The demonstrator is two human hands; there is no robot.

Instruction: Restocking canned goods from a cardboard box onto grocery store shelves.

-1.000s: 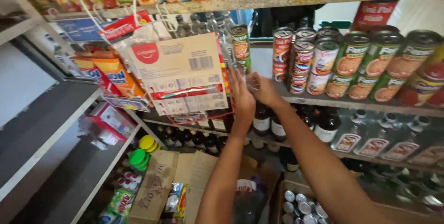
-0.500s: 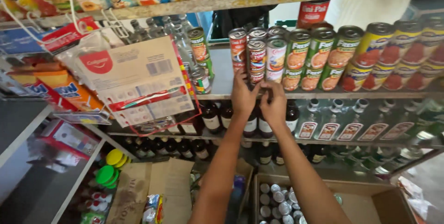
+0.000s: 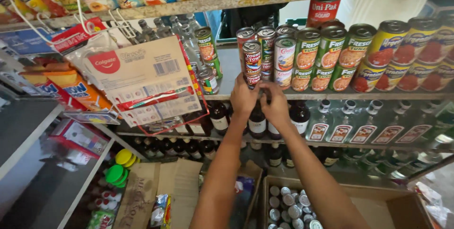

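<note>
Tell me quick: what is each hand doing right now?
Left hand: raised at the stacked red cans, fingers on the bottom one; grip cannot be told.
Right hand: curled beside it, contents hidden.

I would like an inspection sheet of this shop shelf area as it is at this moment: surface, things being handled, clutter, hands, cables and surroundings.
Surface: grey metal shelf, worn front edge, cans standing in stacked rows.
Things in hand: red-labelled cans in a stack at the shelf front; both hands are at its base.
Clutter: hanging card packs to the left; cardboard box of small cans on the floor.
Hands: left hand and right hand raised side by side at the shelf edge, fingers curled; exact grip cannot be told.
Cables: white cords loop from the upper shelf.
Surroundings: green-labelled cans, dark bottles and clear bottles on the shelf below.
</note>
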